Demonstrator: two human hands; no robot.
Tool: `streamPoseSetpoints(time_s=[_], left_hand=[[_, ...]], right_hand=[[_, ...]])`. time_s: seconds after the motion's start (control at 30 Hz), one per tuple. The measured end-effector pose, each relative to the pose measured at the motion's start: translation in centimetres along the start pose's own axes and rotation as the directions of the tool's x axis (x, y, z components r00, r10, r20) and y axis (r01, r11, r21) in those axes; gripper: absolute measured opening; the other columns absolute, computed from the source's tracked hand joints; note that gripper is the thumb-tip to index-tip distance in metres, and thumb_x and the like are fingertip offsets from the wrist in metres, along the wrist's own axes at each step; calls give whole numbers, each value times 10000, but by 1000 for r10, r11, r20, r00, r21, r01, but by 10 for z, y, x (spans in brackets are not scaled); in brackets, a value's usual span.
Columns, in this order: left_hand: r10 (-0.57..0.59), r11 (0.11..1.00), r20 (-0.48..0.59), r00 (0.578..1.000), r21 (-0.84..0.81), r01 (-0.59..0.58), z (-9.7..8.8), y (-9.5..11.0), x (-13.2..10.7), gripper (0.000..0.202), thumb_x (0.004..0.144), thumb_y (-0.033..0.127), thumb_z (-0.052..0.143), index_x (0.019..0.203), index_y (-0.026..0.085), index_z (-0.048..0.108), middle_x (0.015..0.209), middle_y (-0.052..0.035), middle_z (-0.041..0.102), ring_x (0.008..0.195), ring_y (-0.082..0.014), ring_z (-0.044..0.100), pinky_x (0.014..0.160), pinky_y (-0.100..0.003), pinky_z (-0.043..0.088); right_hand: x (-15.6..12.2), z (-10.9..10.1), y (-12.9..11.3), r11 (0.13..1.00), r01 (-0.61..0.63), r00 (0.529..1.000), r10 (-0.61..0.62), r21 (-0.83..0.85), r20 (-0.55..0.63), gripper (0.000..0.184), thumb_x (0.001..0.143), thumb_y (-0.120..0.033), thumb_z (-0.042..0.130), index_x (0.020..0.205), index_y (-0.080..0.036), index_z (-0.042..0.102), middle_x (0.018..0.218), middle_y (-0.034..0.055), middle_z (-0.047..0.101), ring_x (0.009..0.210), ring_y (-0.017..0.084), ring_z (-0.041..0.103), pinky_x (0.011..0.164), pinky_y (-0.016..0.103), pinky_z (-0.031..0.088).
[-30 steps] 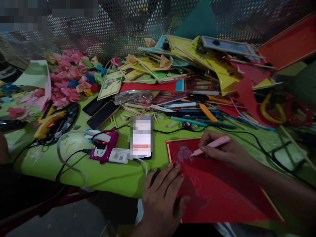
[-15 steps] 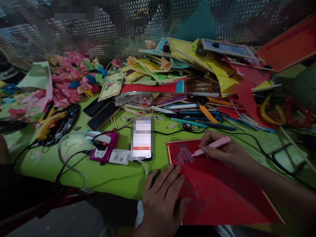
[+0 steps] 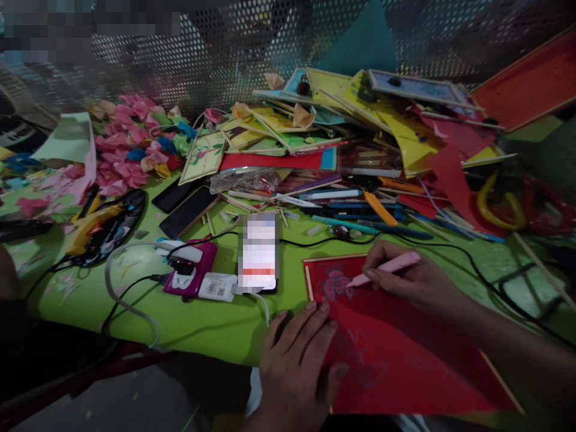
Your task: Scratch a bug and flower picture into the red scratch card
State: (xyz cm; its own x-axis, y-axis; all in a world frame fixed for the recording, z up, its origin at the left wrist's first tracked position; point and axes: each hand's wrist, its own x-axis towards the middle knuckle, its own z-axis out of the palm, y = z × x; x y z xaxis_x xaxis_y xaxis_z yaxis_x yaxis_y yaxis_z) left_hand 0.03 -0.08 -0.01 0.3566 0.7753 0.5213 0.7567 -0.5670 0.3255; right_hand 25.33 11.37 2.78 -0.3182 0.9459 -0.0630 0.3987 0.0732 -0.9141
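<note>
A red sheet of paper (image 3: 405,372) edged with thin wooden sticks lies at the front of the green table. Near its upper left corner is a drawn ladybug-like figure (image 3: 336,283), partly coloured pink. My right hand (image 3: 400,273) grips a pink marker (image 3: 396,267), its tip at the right side of that figure. My left hand (image 3: 299,360) lies flat with fingers stretched over the sheet's left edge. Below the figure, pencil outlines of leaf-like shapes show on the red paper, partly covered by my left hand.
A lit phone (image 3: 258,252) lies left of the sheet, beside a purple power strip (image 3: 191,273) with cables. Pens, sticks and framed coloured papers (image 3: 333,90) are heaped behind. Further left are a yellow glue gun (image 3: 94,225) and pink paper flowers (image 3: 121,138). A black cable (image 3: 468,252) runs past my right hand.
Hardly anything differs. The marker tip stays at the right of the drawn figure, with only a very slight shift of my right hand. My left hand stays in place.
</note>
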Motion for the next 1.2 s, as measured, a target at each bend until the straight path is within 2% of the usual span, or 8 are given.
streamPoseSetpoints(time_s=[0.33, 1.03, 1.2], left_hand=[[-1, 1000, 9, 1000, -9, 1, -1, 0, 0, 332, 1067, 374, 493, 1268, 222, 708, 1327, -57, 764, 1281, -184, 688, 1193, -344, 354], [1, 1000, 11, 1000, -27, -1, -2, -1, 2, 341, 1084, 384, 476, 1244, 201, 716, 1336, -48, 759, 1309, -170, 670, 1201, -328, 336], [-4, 1000, 17, 1000, -22, 4, -1, 0, 1, 350, 1088, 398, 465, 1252, 213, 713, 1333, -46, 760, 1293, -178, 679, 1197, -340, 339]], right_hand=[[0, -1, 3, 1000, 31, 999, -31, 4, -20, 236, 898, -426, 707, 764, -233, 689, 628, -14, 630, 568, 155, 539, 539, 280, 397], [0, -3, 4, 1000, 4, 1000, -4, 13, 10, 273, 908, -436, 695, 762, -206, 697, 660, -8, 630, 585, 155, 535, 554, 296, 393], [-1, -2, 4, 999, 42, 999, -42, 30, 11, 257, 910, -418, 701, 747, -219, 708, 636, -18, 609, 565, 146, 522, 543, 287, 384]])
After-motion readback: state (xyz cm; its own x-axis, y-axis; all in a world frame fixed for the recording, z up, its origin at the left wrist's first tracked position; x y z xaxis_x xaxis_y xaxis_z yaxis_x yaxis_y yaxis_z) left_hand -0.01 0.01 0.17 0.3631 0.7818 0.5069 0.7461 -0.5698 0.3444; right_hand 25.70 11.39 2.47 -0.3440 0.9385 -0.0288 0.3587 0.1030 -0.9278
